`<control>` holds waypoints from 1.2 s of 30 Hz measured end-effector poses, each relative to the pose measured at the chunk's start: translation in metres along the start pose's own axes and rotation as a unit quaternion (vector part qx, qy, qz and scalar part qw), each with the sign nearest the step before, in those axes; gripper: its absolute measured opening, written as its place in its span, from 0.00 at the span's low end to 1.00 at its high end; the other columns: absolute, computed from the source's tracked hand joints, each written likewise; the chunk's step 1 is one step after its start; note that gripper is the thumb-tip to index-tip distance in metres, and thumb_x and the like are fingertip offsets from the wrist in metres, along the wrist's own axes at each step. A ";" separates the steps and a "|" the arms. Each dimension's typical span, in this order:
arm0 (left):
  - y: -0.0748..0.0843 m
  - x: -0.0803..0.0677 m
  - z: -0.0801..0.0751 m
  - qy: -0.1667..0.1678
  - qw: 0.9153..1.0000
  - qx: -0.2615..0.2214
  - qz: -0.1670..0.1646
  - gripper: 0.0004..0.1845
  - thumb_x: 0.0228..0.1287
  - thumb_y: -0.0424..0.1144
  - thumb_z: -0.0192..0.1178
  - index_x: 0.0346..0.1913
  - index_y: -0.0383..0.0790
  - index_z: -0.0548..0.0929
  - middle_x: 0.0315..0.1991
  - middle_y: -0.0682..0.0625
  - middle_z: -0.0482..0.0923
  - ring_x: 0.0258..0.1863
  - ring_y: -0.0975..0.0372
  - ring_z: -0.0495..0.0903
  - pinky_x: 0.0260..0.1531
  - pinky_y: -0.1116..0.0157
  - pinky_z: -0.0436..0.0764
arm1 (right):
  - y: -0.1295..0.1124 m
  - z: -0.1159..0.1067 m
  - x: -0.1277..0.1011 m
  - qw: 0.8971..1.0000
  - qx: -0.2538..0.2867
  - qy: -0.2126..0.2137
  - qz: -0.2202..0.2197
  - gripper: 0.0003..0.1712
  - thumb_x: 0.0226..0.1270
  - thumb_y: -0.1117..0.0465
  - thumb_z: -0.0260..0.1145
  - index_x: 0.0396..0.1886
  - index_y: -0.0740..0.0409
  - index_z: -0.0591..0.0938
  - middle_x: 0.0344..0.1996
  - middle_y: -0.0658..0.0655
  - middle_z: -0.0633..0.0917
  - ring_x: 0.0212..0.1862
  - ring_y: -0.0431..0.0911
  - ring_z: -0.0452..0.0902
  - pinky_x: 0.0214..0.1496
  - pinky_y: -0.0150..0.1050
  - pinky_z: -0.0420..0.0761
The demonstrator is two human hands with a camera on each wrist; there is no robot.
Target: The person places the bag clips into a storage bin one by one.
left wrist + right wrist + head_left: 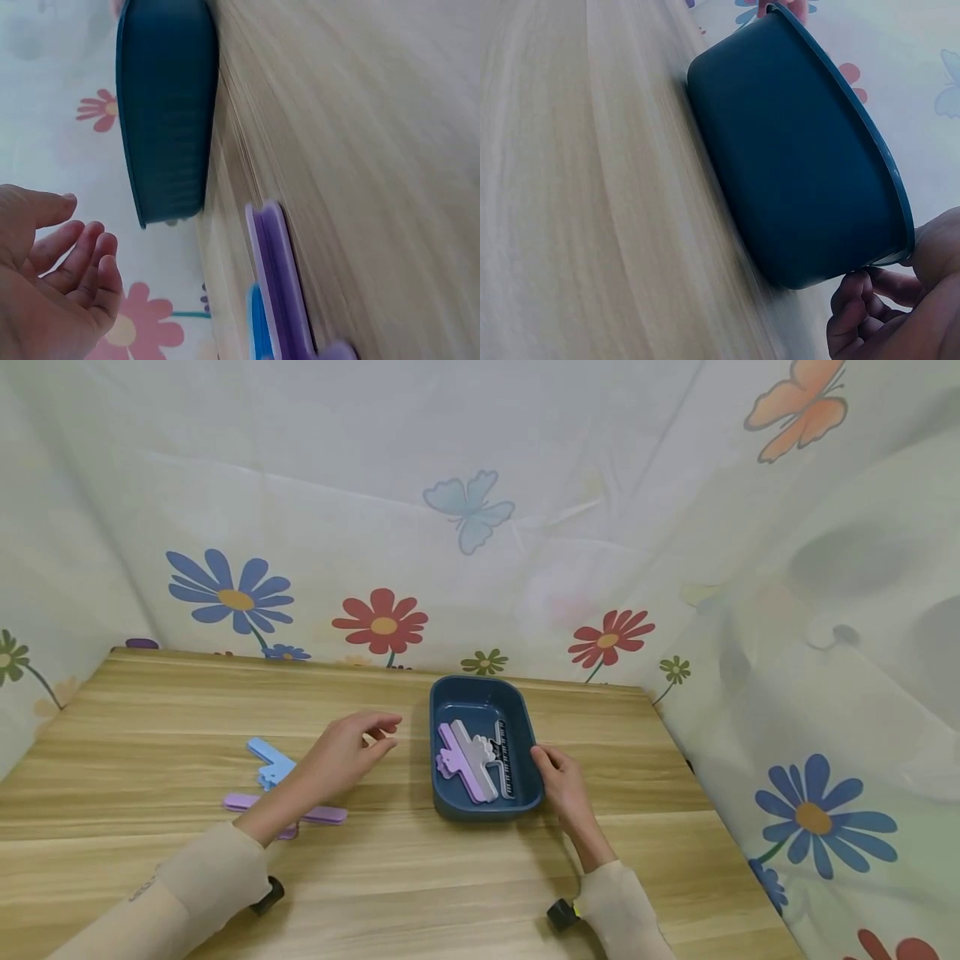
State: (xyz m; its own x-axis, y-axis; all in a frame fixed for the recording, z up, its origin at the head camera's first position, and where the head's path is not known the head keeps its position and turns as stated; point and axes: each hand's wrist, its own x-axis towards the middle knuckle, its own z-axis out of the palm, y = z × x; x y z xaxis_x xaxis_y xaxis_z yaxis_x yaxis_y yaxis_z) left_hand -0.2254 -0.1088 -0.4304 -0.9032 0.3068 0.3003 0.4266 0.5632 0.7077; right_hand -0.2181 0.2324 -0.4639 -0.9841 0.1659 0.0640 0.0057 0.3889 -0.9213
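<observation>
Right hand (564,782) grips the blue tray's (447,699) near right corner, steadying it. Left hand (347,753), fingers relaxed and empty, hovers between tray and foam pieces (272,766) on bench (150,710).

Dark blue tray (525,727), purple ruler (465,764), flower-and-butterfly cloth (465,510), wood-grain table (187,710)

Floral-curtained (480,527) recording booth, wooden table (420,877)

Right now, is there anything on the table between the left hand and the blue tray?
No. In the head view only bare wooden table separates the left hand from the blue tray; nothing lies there.
</observation>
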 end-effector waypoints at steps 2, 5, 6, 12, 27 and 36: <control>-0.002 -0.004 -0.005 0.005 1.000 0.007 0.001 0.20 0.72 0.35 0.66 0.63 0.33 0.82 0.53 0.43 0.85 0.47 0.53 0.82 0.47 0.52 0.83 | -0.001 0.000 0.000 1.000 -0.001 -0.001 -0.001 0.21 0.82 0.57 0.60 0.59 0.69 0.84 0.56 0.67 0.85 0.59 0.56 0.78 0.65 0.53 0.75; -0.005 -0.010 -0.013 0.011 1.000 0.012 0.002 0.20 0.72 0.35 0.65 0.63 0.33 0.82 0.53 0.43 0.85 0.47 0.53 0.83 0.45 0.52 0.83 | -0.001 0.000 -0.001 1.000 -0.002 -0.002 -0.005 0.21 0.82 0.57 0.59 0.59 0.70 0.83 0.56 0.68 0.85 0.59 0.57 0.79 0.65 0.54 0.74; -0.006 -0.012 -0.015 0.013 1.000 0.014 0.002 0.19 0.72 0.34 0.65 0.63 0.33 0.82 0.53 0.42 0.85 0.47 0.53 0.83 0.45 0.53 0.83 | -0.001 0.000 -0.001 1.000 -0.002 -0.003 -0.007 0.21 0.82 0.57 0.59 0.59 0.70 0.83 0.56 0.68 0.84 0.59 0.57 0.78 0.65 0.54 0.74; -0.014 -0.024 -0.028 0.026 0.999 0.027 -0.001 0.19 0.72 0.33 0.65 0.63 0.35 0.82 0.53 0.43 0.85 0.47 0.54 0.83 0.44 0.54 0.83 | -0.005 -0.001 -0.002 1.000 0.001 -0.010 -0.002 0.22 0.83 0.58 0.58 0.60 0.73 0.81 0.58 0.70 0.83 0.61 0.58 0.77 0.67 0.55 0.73; -0.031 -0.057 -0.056 0.066 0.996 0.055 -0.008 0.18 0.72 0.34 0.65 0.62 0.33 0.82 0.51 0.42 0.85 0.45 0.55 0.82 0.41 0.64 0.82 | -0.052 -0.005 -0.028 1.000 0.008 -0.018 -0.004 0.20 0.82 0.63 0.57 0.59 0.78 0.80 0.57 0.75 0.82 0.60 0.62 0.77 0.66 0.56 0.73; -0.046 -0.075 -0.064 0.094 0.993 0.071 -0.020 0.19 0.69 0.33 0.68 0.60 0.31 0.82 0.50 0.40 0.86 0.42 0.54 0.82 0.37 0.70 0.80 | -0.052 -0.004 -0.030 1.000 0.003 -0.015 -0.005 0.20 0.82 0.63 0.58 0.58 0.78 0.81 0.56 0.75 0.82 0.59 0.63 0.78 0.65 0.53 0.74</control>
State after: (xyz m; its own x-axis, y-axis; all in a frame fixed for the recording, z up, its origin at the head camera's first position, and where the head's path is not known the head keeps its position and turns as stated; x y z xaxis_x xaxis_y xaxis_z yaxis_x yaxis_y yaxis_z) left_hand -0.1807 -0.2070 -0.4443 -0.9065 0.1407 0.3980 0.3811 0.6786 0.6279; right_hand -0.1879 0.2113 -0.4162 -0.9888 0.1355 0.0619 -0.0050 0.3853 -0.9228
